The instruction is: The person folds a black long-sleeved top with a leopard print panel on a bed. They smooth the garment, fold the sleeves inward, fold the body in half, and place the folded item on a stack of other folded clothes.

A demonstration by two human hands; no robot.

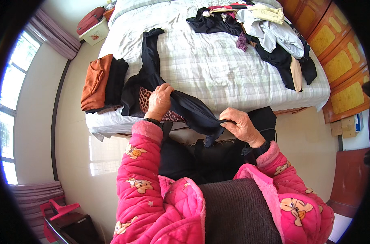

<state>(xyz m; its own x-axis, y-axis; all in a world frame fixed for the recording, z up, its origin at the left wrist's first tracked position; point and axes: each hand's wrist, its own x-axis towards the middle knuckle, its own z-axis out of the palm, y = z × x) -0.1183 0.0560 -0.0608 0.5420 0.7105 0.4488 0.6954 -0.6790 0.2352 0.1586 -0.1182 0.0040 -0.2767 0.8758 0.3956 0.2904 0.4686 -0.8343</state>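
A black long-sleeved top [150, 65] with a leopard-print part lies across the near edge of the bed [221, 77]. One sleeve points away over the sheet. My left hand [158, 101] is closed on the fabric near the base of the other sleeve. That sleeve stretches to the right, past the bed's edge, where my right hand [238, 123] pinches it near the end. Part of the top's body is hidden behind my left hand and forearm.
Left of the top, a folded orange garment [96, 81] and folded dark clothes [116, 79] lie stacked at the bed's corner. A loose heap of clothes [270, 32] covers the far right. Wooden cabinets [341, 61] stand on the right, a window [14, 101] on the left.
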